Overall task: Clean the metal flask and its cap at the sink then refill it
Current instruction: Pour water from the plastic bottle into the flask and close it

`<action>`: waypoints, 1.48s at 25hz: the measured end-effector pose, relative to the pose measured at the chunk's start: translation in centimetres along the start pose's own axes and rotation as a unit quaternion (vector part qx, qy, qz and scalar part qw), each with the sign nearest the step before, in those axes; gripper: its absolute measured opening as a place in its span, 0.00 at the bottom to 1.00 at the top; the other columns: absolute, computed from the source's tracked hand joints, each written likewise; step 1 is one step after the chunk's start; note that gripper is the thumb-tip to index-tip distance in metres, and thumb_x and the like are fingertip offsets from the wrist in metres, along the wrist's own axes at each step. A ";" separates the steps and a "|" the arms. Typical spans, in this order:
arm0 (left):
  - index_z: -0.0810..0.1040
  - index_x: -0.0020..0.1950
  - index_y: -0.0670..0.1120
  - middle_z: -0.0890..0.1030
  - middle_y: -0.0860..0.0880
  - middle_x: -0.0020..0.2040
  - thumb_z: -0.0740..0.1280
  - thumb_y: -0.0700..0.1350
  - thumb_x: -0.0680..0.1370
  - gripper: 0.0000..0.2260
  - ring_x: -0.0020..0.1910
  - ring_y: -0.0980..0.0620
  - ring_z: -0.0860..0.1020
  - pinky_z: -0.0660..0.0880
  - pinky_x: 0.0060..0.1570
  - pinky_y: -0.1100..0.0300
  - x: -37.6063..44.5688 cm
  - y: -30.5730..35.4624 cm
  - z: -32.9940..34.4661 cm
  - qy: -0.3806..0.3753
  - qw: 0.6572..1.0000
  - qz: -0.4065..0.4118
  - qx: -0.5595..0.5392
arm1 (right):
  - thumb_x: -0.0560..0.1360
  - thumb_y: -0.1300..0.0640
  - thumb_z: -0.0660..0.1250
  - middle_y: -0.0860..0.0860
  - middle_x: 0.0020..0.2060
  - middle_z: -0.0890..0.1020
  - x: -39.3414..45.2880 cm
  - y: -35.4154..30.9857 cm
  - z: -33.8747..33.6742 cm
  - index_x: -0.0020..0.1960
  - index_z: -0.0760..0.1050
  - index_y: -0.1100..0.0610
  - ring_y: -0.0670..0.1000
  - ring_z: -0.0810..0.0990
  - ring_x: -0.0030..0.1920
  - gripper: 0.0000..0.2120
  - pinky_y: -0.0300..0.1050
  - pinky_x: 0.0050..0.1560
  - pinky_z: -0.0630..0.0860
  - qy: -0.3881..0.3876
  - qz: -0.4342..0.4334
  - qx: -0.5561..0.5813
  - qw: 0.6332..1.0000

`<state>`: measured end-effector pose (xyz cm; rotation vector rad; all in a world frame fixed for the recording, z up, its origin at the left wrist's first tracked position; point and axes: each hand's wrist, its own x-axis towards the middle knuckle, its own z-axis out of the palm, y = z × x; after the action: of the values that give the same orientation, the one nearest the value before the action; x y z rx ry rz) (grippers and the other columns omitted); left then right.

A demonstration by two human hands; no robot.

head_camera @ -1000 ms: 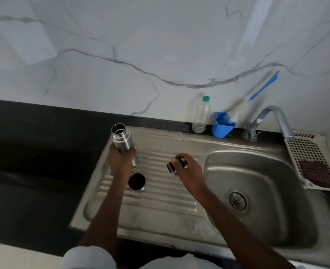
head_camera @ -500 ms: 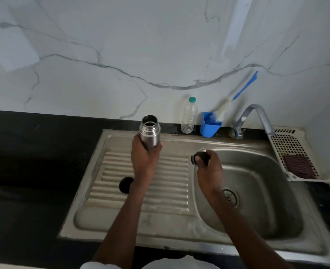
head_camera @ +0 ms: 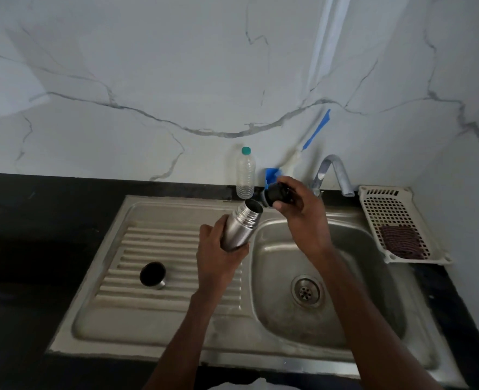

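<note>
**Flask open at the sink, washing not yet begun**

Flask first, then: going left to right, a black-lined round steel cup lid sits mouth-up on the ribbed drainboard of the stainless steel sink, which is set into the black stone desk. The left hand has its fingers clamped round the lower body of the cylindrical brushed-steel flask, which is tilted with its open mouth toward the basin, above the edge between drainboard and bowl. Just beside that mouth, the right hand has its fingers clamped on the black screw stopper cap. Behind stand a clear plastic bottle with a green top, a blue holder with a blue-handled brush, and the curved metal tap; a white perforated tray carrying a dark scrub pad sits at far right.

Judging by this, only the opening is done: no water shows running, no soap is seen. Rinsing, scrubbing both parts and refilling all remain.

Half a second ago the flask stood upright over the drainboard; it has since swung right and tipped, and the cap hand has risen toward the tap.
</note>
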<state>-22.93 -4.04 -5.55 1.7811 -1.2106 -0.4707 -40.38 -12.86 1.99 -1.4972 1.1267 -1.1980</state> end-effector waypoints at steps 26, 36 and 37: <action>0.73 0.72 0.61 0.71 0.56 0.54 0.77 0.55 0.65 0.35 0.46 0.58 0.78 0.80 0.46 0.54 -2.2 1.1 -0.3 -0.019 0.998 0.037 0.041 | 0.75 0.54 0.76 0.44 0.62 0.79 -1.8 -0.4 -0.9 0.71 0.75 0.49 0.39 0.76 0.62 0.26 0.37 0.59 0.75 -0.167 -0.046 -0.167 0.971; 0.73 0.73 0.60 0.72 0.55 0.54 0.79 0.54 0.66 0.36 0.47 0.56 0.78 0.80 0.47 0.54 -2.2 0.9 -0.3 -0.025 0.998 0.034 0.039 | 0.75 0.54 0.76 0.42 0.62 0.79 -2.3 -0.6 -0.7 0.68 0.77 0.49 0.42 0.77 0.62 0.22 0.40 0.60 0.77 -0.163 -0.062 -0.177 0.969; 0.73 0.73 0.60 0.72 0.55 0.54 0.79 0.54 0.65 0.36 0.47 0.56 0.78 0.80 0.47 0.55 -2.2 0.9 -0.3 -0.025 0.998 0.032 0.038 | 0.75 0.56 0.76 0.42 0.61 0.80 -2.3 -0.6 -0.6 0.67 0.78 0.48 0.43 0.78 0.62 0.22 0.39 0.59 0.77 -0.164 -0.068 -0.181 0.967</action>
<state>-24.15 -2.05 -5.04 1.7991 -1.3323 -0.4404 -41.23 -10.60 2.22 -1.9943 1.0646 -0.8142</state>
